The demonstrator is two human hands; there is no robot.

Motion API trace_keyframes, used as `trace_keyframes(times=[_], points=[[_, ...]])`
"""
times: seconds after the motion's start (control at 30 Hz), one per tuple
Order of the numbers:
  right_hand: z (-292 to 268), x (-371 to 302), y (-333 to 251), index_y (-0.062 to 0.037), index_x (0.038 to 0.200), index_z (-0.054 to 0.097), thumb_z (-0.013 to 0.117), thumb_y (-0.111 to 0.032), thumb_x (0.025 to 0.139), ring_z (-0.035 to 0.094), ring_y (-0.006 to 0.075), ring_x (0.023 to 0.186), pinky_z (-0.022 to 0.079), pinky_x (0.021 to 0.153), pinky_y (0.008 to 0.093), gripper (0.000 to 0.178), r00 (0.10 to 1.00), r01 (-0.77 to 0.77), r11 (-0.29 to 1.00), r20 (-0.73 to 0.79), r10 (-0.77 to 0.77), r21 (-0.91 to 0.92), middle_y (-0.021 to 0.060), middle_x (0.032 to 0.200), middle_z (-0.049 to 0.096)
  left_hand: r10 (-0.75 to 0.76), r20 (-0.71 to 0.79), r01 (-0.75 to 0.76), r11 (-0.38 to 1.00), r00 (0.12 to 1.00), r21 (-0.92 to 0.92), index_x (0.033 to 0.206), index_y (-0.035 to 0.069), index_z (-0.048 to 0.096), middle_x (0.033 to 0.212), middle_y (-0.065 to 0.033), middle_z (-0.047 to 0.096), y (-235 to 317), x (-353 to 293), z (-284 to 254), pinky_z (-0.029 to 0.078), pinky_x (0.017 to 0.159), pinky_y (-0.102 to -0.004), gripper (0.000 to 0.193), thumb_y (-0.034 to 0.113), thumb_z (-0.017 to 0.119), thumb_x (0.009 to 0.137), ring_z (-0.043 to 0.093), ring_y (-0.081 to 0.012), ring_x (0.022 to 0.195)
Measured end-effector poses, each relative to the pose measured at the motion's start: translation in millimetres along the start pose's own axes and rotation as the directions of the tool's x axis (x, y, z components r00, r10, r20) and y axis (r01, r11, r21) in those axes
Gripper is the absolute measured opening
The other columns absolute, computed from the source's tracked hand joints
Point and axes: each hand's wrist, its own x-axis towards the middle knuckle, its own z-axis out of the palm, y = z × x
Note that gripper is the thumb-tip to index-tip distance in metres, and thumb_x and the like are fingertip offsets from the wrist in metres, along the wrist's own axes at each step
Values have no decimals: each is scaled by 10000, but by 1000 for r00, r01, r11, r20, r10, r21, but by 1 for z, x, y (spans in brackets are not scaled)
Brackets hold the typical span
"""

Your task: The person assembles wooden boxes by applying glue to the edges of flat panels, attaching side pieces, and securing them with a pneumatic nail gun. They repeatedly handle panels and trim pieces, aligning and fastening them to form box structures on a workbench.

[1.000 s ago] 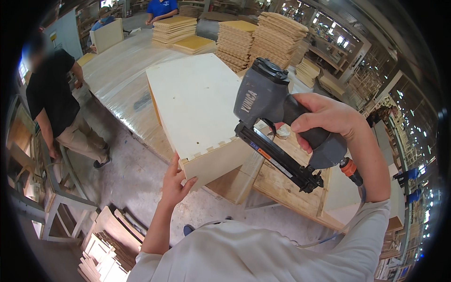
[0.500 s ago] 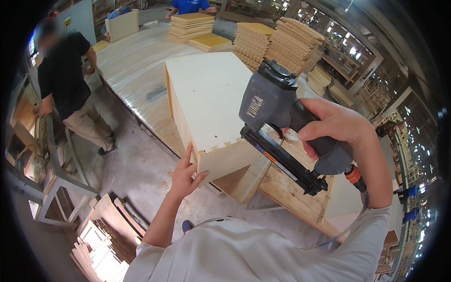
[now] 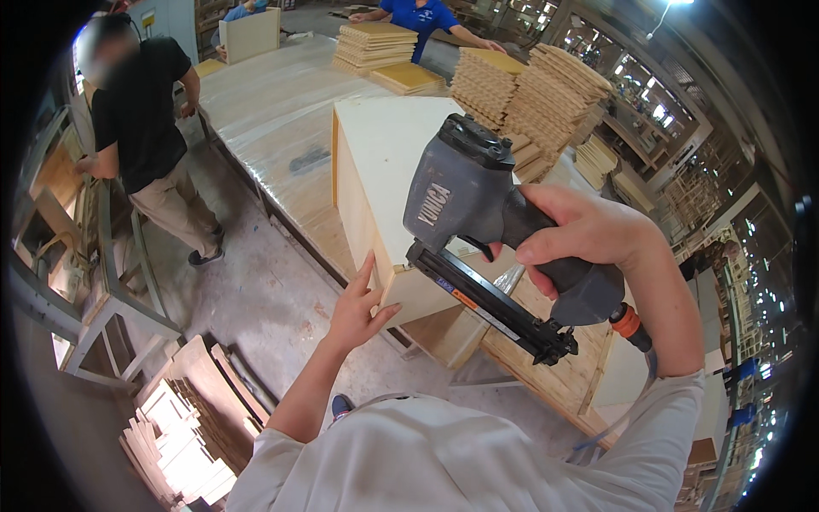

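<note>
A pale wooden box with a white top panel stands on the worktable in front of me. My left hand rests its fingertips against the box's near left corner, with the fingers spread. In my right hand is a dark grey pneumatic nail gun, gripped by its handle above the right part of the box. Its slim magazine slants down toward me, and an orange hose fitting sits at the handle's end. The gun hides much of the box's right side; I cannot tell whether it touches the panel.
Stacked wooden panels stand at the far right of the film-covered table. A person in black is at the left, another in blue behind the table. Wood offcuts lie low left; a wooden bench is at right.
The nail gun has moved left, farther over the box's top. My left hand stays at the box's corner. The whole view has shifted a little, and the person in blue has stretched out an arm.
</note>
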Motion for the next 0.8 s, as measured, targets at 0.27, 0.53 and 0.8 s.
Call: trace_keyframes(times=[0.27,0.53,0.8], points=[[20,-30,14,18,1067,512,635,-97,801,608,138,600,495,572,277,315,983,-25,993,-186,3,-117,53,788,593,-169,34,168,902,985,-399,917,28,596,1390,-209,419,-85,-5,-28,444,886,-308,245,273,604,898,543,-261,1135],[120,-57,151,-6,1138,507,656,-10,787,613,128,680,518,608,282,381,730,212,956,-683,-16,203,47,841,588,-456,-328,331,867,827,-372,1214,-37,512,1087,-168,622,-194,166,-48,423,912,-334,549,433,531,931,577,-234,1035],[163,-16,192,4,1142,480,620,-9,794,601,141,699,506,620,292,375,698,487,817,-700,-150,310,75,849,585,-565,37,508,709,825,-489,1338,-54,426,1307,-169,512,-211,245,-57,344,1011,-347,796,616,438,909,466,-240,1205]])
